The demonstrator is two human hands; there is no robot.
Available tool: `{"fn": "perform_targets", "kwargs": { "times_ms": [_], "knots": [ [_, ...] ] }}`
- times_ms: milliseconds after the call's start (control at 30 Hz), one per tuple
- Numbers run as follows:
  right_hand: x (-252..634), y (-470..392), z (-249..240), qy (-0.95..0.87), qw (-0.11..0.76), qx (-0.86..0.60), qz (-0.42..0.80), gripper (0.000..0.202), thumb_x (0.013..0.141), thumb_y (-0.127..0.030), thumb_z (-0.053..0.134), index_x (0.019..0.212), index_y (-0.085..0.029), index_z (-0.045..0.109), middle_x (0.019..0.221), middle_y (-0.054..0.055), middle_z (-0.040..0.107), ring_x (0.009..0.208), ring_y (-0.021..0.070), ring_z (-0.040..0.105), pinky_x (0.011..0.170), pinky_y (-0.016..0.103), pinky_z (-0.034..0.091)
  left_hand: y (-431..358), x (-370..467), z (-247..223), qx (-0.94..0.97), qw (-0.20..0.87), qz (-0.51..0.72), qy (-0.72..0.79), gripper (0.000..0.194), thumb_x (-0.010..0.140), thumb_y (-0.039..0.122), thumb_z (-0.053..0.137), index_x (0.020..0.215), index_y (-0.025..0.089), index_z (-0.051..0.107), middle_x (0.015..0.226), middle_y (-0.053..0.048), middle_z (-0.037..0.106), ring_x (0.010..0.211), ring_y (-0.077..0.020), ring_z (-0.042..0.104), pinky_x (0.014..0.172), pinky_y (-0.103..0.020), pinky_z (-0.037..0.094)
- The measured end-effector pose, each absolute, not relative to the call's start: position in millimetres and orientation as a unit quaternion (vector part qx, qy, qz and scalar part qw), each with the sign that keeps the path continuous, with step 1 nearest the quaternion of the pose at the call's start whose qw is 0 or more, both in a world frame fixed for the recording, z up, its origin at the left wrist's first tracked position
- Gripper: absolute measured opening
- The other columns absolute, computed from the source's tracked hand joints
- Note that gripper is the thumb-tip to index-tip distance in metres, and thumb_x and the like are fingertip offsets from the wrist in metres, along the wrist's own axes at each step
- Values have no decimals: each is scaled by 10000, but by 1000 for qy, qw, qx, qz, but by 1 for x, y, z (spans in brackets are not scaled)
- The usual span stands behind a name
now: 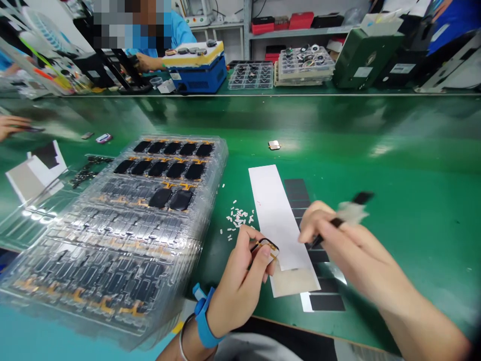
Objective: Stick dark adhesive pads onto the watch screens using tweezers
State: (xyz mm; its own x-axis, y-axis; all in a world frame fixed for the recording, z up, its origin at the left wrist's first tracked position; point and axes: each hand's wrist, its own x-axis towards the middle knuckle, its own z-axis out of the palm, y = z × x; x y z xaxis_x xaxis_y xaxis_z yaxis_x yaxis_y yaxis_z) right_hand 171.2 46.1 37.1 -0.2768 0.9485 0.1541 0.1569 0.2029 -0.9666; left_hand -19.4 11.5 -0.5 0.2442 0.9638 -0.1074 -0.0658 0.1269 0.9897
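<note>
My left hand (240, 276) pinches a small screen module (271, 245), its pale back and orange flex strip facing up, black at the rim. My right hand (334, 235) is closed around a slim black tool (364, 197) that looks like tweezers, wrapped in pale material and smeared by motion. Its tip points down toward a white paper strip (270, 210), which has a beige lower end. Partly under the paper and my right hand lies a column of black rectangles (326, 302). Tiny white pieces (239, 217) are scattered left of the paper.
Stacked clear trays (150, 225) with black screens in several pockets fill the left side. Another module (274, 145) lies farther back on the green table (413, 210). A co-worker's hand (13, 125) shows at the left edge. Behind stand a blue machine (203, 75) and a green box (361, 57).
</note>
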Motion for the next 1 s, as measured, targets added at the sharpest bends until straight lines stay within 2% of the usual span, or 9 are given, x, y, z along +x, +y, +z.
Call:
{"fn": "perform_targets", "kwargs": {
  "times_ms": [67, 167, 333, 433, 500, 600, 767, 900, 1000],
  "knots": [
    [182, 36, 35, -638, 476, -441, 415, 422, 1029, -414, 366, 837, -226, 692, 885, 43, 548, 907, 161, 543, 795, 283, 460, 12, -21, 3, 543, 584, 404, 449, 164, 1062, 329, 352, 943, 225, 395, 750, 36, 550, 678, -109, 538, 652, -236, 443],
    [190, 15, 23, -626, 501, -470, 369, 405, 1042, -365, 345, 837, -217, 661, 864, 48, 567, 912, 159, 557, 760, 267, 475, 7, -27, 10, 659, 508, 321, 452, 121, 1053, 262, 354, 998, 218, 452, 892, -6, 612, 822, -147, 602, 766, -299, 468],
    [181, -13, 1, -592, 474, -538, 367, 71, 951, -212, 566, 896, -218, 611, 899, 20, 602, 845, 106, 622, 707, 173, 542, -13, -36, 17, 830, 350, 193, 388, 194, 976, 113, 409, 1135, 188, 491, 1137, -71, 654, 1061, -231, 609, 901, -388, 497],
    [169, -20, -8, -586, 474, -549, 363, 63, 930, -183, 589, 957, -235, 612, 934, 15, 605, 888, 97, 645, 752, 156, 564, -22, -36, 16, 879, 268, 155, 362, 195, 950, 74, 426, 1085, 166, 533, 1211, -83, 667, 1140, -250, 597, 937, -388, 507],
    [161, -21, -13, -592, 464, -554, 357, 93, 927, -176, 590, 987, -243, 616, 959, 16, 605, 914, 100, 662, 778, 161, 575, -25, -36, 14, 896, 233, 140, 351, 177, 962, 81, 411, 999, 168, 561, 1240, -69, 669, 1165, -238, 595, 953, -361, 507],
    [155, -22, -16, -594, 446, -571, 349, 101, 925, -178, 595, 996, -244, 625, 968, 17, 604, 897, 101, 684, 760, 161, 589, -29, -35, 9, 908, 175, 154, 348, 264, 1012, 127, 335, 916, 174, 576, 1237, -42, 683, 1188, -207, 594, 983, -312, 488],
    [153, -22, -17, -594, 439, -574, 354, 84, 930, -200, 584, 939, -208, 668, 967, 39, 603, 843, 107, 705, 715, 159, 608, -31, -32, 5, 919, 69, 179, 343, 297, 1029, 151, 317, 926, 177, 595, 1224, -49, 702, 1179, -189, 612, 1054, -304, 420],
    [150, -22, -16, -579, 447, -592, 337, 75, 902, -214, 626, 877, -184, 690, 920, 49, 610, 810, 123, 714, 695, 168, 612, -31, -30, 5, 924, 44, 186, 332, 284, 1024, 148, 342, 916, 177, 603, 1181, -50, 722, 1134, -186, 636, 1055, -318, 410],
    [147, -21, -13, -527, 486, -580, 386, 49, 882, -219, 658, 856, -178, 668, 854, 35, 626, 717, 136, 728, 649, 195, 623, -29, -30, 8, 924, 49, 193, 328, 276, 1018, 136, 352, 921, 165, 608, 1163, -64, 725, 1124, -201, 639, 1038, -334, 421]
  ]
}}
